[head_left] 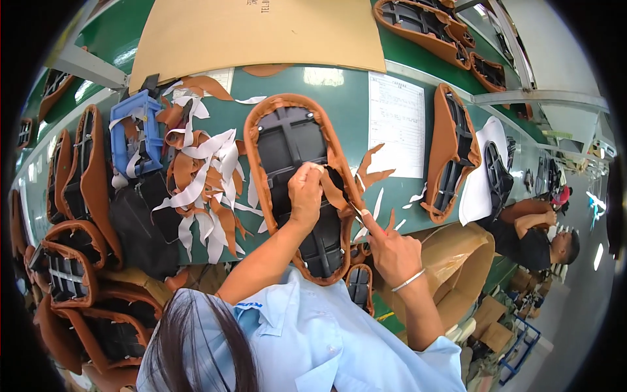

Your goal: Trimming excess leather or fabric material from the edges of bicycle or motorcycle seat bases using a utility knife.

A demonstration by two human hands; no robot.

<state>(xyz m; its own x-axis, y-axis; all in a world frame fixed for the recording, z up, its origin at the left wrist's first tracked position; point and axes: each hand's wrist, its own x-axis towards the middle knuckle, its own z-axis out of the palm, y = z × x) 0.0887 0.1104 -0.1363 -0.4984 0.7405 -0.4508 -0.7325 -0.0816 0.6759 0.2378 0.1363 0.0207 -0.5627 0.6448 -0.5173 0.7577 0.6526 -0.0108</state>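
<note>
A long seat (315, 249) lies underside up across the table's near edge, its brown cover folded over the rim of a ribbed black plastic base. My left hand (305, 189) is closed in a pinch on a loose strip of the brown cover (333, 191), drawing it up from the seat's right edge. At that same edge my right hand (394, 251) grips a tool with a thin metal blade (356, 210), its tip against the brown material. The tool's handle is mostly hidden in my fingers.
Brown and white offcuts (212, 176) are heaped left of the seat, beside a blue plastic basket (137, 127). A printed sheet (397, 124) and another seat (452, 153) lie to the right. More seats (85, 170) crowd the left. A person (532, 238) sits at far right.
</note>
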